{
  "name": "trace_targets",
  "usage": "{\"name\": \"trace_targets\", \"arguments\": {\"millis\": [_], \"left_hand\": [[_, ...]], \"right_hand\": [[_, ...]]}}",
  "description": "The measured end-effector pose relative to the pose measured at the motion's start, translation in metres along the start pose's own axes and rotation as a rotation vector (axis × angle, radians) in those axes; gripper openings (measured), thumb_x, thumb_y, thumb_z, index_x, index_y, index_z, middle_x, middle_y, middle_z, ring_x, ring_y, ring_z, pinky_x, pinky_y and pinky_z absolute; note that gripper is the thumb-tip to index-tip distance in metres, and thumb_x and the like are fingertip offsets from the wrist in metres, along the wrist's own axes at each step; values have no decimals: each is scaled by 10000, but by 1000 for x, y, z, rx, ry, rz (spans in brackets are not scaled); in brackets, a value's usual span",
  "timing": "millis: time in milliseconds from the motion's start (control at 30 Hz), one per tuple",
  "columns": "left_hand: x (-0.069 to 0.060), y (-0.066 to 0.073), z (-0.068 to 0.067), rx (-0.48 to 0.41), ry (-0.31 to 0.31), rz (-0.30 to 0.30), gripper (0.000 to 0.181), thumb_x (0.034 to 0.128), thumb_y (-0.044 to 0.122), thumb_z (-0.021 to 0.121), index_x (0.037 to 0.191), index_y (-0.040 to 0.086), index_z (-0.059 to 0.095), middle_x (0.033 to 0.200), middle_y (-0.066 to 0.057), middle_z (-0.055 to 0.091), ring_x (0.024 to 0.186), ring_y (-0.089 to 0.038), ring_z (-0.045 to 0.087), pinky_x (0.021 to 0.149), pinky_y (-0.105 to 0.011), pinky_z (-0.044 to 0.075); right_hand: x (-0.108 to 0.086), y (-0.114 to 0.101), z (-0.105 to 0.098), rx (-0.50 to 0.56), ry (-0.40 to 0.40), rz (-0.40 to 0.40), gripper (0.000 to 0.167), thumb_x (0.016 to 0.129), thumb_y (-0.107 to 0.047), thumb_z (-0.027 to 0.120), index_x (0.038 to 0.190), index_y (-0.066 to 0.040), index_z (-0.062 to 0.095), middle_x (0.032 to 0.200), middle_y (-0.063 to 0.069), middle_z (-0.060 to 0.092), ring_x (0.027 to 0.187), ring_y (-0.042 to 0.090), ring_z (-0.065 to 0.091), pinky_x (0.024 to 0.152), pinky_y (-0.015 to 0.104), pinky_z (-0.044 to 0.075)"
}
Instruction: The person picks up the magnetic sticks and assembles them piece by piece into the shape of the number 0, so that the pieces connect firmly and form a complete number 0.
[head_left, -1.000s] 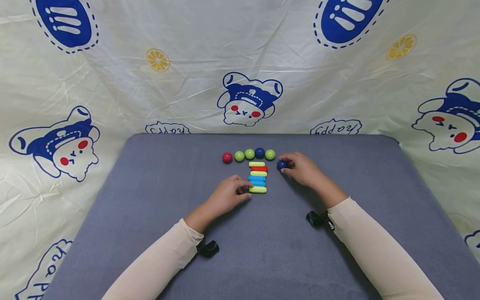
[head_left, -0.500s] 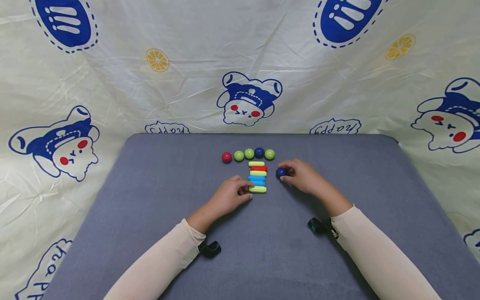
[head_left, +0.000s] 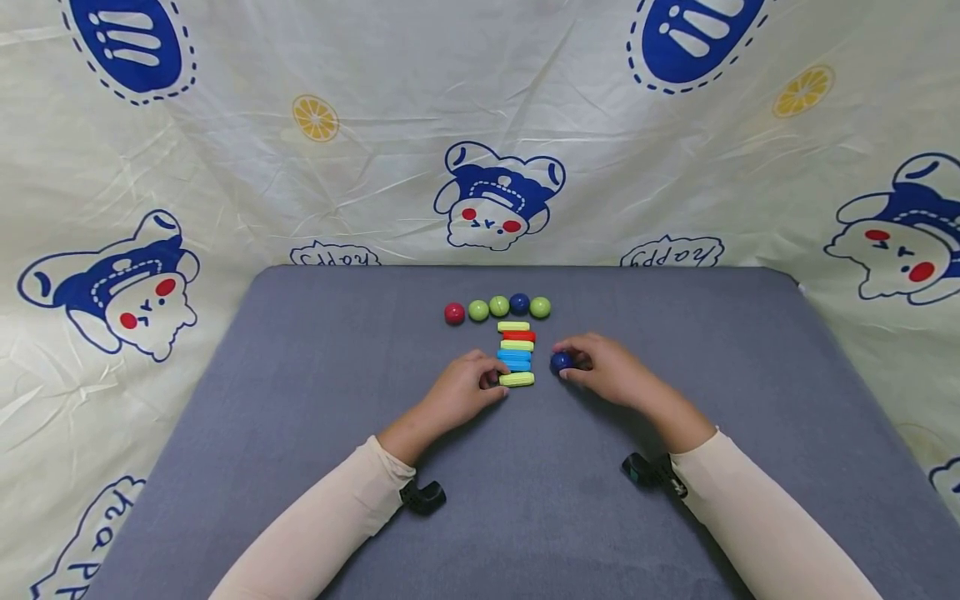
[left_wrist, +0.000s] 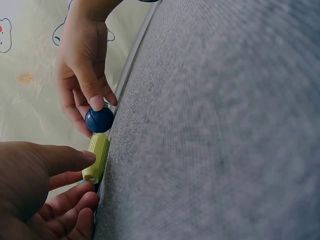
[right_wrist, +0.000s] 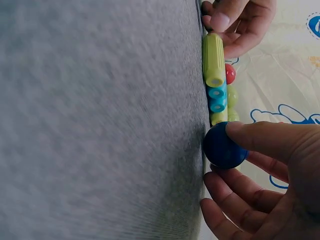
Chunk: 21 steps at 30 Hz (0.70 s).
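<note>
Blue ball (head_left: 560,362), yellow stick (head_left: 517,379) pinched

Right hand (head_left: 611,371), half curled, pinches ball just right of stick column (head_left: 514,356); left hand (head_left: 459,389), half curled, pinches stick at column's near end. Five balls (head_left: 498,307) line up toward far edge of table (head_left: 337,333).

This appears to be a makeshift recording corner. A cream, creased cloth backdrop (head_left: 375,196), printed with blue-and-white cartoon figures (head_left: 498,200), orange citrus slices (head_left: 316,117) and outlined lettering (head_left: 672,253), hangs behind and on both sides of a wide tabletop covered in grey fabric (head_left: 495,525). Black, compact wrist-worn devices (head_left: 423,497) on both of the person's arms also suggest filming. The cloth hides whether a home, office or lab lies beyond.
</note>
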<state>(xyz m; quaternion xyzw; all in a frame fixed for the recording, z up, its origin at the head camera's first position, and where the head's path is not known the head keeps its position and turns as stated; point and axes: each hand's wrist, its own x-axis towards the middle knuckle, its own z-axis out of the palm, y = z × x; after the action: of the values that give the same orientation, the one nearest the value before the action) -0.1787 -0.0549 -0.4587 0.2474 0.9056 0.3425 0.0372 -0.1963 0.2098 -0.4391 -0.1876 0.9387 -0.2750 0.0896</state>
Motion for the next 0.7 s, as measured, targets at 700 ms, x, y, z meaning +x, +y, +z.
{"name": "trace_targets", "arguments": {"millis": [700], "left_hand": [[-5,0,0,-17,22,-9,141,908,126,747,1042,83,764,895,-43,666,775,-114,593,689,-202,473]], "right_hand": [[-13,-15,10,58,-37,12,384,935,-172,730,1289,-51,644,1203,146,670,1073,281,662,934,486,541]]}}
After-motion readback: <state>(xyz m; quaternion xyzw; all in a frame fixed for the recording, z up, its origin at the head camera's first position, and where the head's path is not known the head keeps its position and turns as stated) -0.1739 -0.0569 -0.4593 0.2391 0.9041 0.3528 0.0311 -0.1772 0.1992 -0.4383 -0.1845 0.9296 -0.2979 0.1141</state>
